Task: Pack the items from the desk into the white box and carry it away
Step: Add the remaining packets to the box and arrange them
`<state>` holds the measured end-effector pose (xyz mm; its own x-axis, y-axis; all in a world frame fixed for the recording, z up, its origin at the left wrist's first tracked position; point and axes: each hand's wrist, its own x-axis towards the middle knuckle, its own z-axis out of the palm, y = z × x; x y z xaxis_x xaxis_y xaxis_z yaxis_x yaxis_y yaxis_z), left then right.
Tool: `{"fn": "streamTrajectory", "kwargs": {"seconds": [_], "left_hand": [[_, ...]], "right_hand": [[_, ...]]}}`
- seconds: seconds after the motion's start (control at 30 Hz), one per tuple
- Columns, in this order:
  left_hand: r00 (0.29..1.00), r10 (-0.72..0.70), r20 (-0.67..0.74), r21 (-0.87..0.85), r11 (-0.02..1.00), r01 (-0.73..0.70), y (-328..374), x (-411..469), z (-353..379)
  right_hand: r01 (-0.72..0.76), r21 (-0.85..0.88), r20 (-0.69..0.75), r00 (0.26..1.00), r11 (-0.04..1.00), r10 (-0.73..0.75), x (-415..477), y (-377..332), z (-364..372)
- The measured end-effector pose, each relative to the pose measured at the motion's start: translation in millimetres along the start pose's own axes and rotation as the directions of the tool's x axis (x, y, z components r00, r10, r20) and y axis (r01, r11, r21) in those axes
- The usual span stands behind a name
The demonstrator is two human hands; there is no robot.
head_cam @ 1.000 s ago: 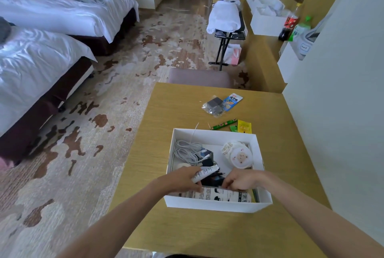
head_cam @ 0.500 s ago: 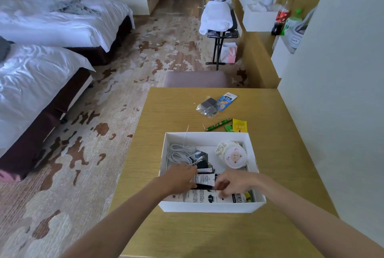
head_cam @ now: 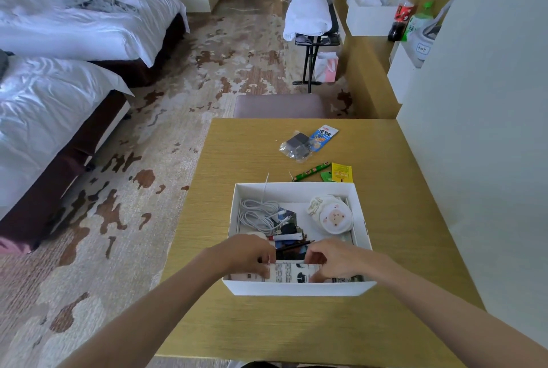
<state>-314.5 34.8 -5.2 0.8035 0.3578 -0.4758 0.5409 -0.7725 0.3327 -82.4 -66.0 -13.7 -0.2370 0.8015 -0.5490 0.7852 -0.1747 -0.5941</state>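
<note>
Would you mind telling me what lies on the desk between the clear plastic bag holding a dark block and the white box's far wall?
In the head view, a green pen lies between the clear bag and the white box; otherwise bare wooden desk.

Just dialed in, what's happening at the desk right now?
A person is packing small items into the white box on the desk. Both hands are inside its near end: the left hand and right hand press on a printed paper sheet. A coiled grey cable and a round plush pouch are already in. Still out on the desk beyond the box: a clear bag, a blue packet, a green stick and a yellow sachet.
</note>
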Motion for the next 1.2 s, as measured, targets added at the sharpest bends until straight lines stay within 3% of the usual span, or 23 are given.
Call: {"fn": "streamTrajectory", "kwargs": {"seconds": [0.1, 0.23, 0.33, 0.47, 0.53, 0.63, 0.77, 0.97, 1.1, 1.2], "left_hand": [[0.999, -0.030, -0.023, -0.045, 0.999, 0.029, -1, -2, -12], [0.962, -0.075, -0.262, -0.067, 0.996, 0.060, 0, -2, -37], [0.883, -0.181, -0.432, -0.195, 0.975, 0.105, -1, 7, -57], [0.714, -0.363, -0.598, -0.425, 0.900, 0.102, -3, 29, -87], [0.649, -0.431, -0.627, -0.470, 0.874, 0.125, -6, 43, -102], [0.627, -0.481, -0.613, -0.488, 0.854, 0.178, -15, 68, -119], [0.718, -0.472, -0.511, -0.410, 0.869, 0.279, -32, 113, -136], [0.886, -0.354, -0.299, -0.200, 0.931, 0.304, -56, 195, -136], [0.943, -0.232, -0.239, 0.025, 0.969, 0.245, -64, 239, -125], [0.967, -0.136, -0.217, 0.151, 0.974, 0.170, -61, 264, -117]], "right_hand": [[0.041, 0.079, -0.073, 0.997, 0.996, -0.035, -4, -1, -17], [0.153, 0.184, -0.364, 0.928, 0.971, -0.077, -9, 3, -53], [0.212, 0.258, -0.551, 0.834, 0.943, -0.037, -13, 14, -81], [0.247, 0.354, -0.682, 0.728, 0.902, 0.068, -7, 29, -116], [0.215, 0.367, -0.709, 0.694, 0.905, 0.122, 1, 36, -130], [0.129, 0.384, -0.696, 0.691, 0.915, 0.195, 18, 47, -143], [-0.009, 0.390, -0.642, 0.714, 0.921, 0.279, 53, 68, -153], [-0.256, 0.485, -0.520, 0.684, 0.836, 0.511, 116, 103, -163], [-0.450, 0.487, -0.431, 0.621, 0.749, 0.654, 147, 114, -169], [-0.522, 0.367, -0.440, 0.632, 0.770, 0.638, 163, 117, -168]]}}
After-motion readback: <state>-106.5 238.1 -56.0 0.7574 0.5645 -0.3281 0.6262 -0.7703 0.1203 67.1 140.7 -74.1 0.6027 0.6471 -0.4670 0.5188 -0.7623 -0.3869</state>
